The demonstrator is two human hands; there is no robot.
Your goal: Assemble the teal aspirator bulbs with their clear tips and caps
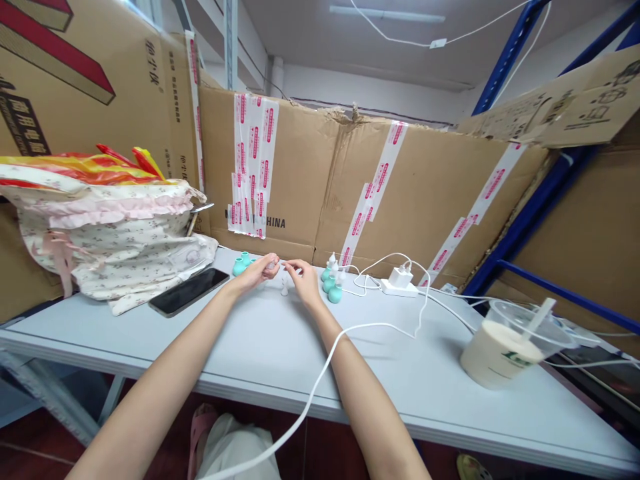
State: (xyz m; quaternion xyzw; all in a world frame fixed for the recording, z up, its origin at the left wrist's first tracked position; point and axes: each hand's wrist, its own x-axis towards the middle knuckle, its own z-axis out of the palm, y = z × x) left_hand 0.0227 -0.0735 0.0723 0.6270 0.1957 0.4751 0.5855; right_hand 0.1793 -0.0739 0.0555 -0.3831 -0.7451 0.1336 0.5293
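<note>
Over the far part of the grey table, my left hand is closed with its fingers curled round something small and pale that I cannot make out. My right hand faces it a short way off, thumb and fingertips pinched together; what they hold, if anything, is too small to name. Small white pieces stand on the table between the hands. Beside my left hand are several small round teal bottles with open necks. Right of my right hand stand more teal bottles, these with white pointed tops.
A black phone lies at left before a floral cloth bag. A white charger sits on a power strip at right. One white cable crosses over my right forearm. A drink cup stands far right. Cardboard walls the back.
</note>
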